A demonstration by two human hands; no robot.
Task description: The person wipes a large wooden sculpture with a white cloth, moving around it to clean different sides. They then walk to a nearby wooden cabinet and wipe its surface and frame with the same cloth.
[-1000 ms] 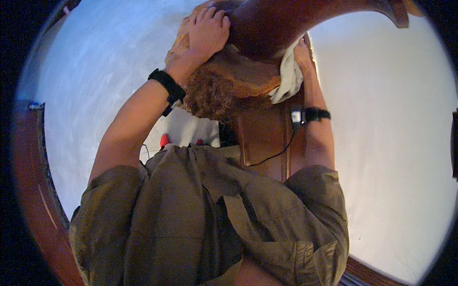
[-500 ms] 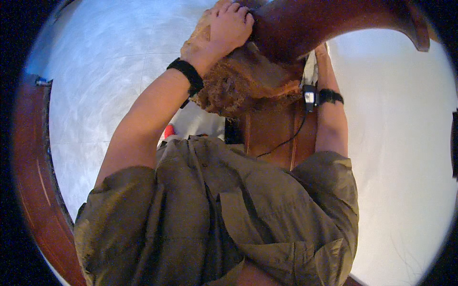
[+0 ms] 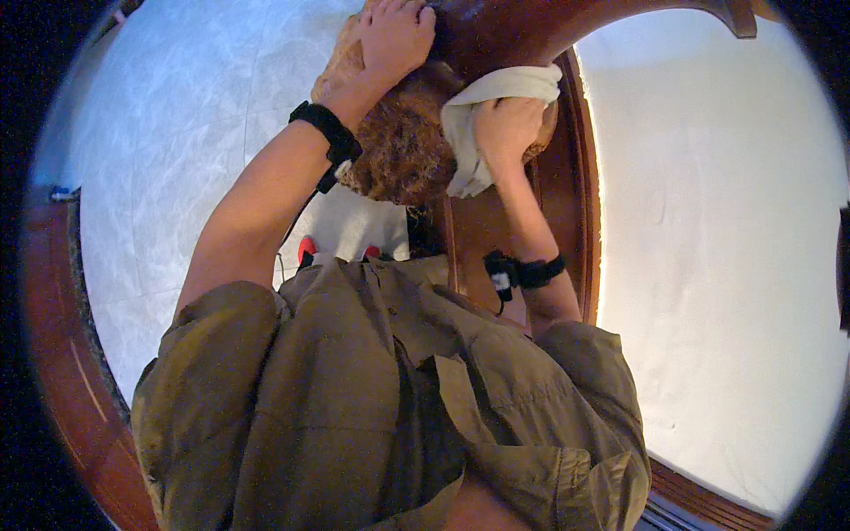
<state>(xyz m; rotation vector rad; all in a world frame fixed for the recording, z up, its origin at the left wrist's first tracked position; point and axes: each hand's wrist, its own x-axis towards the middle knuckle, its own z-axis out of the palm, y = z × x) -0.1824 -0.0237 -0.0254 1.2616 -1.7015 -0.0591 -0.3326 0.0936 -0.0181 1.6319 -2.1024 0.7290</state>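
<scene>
Left hand (image 3: 396,40) upon a coarse, fibrous brown object (image 3: 398,146), which lies ahead of the torso beside a smooth, curved, dark red-brown form (image 3: 531,35); fingers bent, whether gripping cannot be told; right hand (image 3: 511,131) with fingers curled into a folded off-white cloth (image 3: 512,82), fingertips hidden; black wristband (image 3: 540,273), its pale patch illegible.

Rag (image 3: 462,133) matt cloth; curved piece (image 3: 531,35) smooth, glossy; brown lump (image 3: 398,146) rough, fibrous.
</scene>
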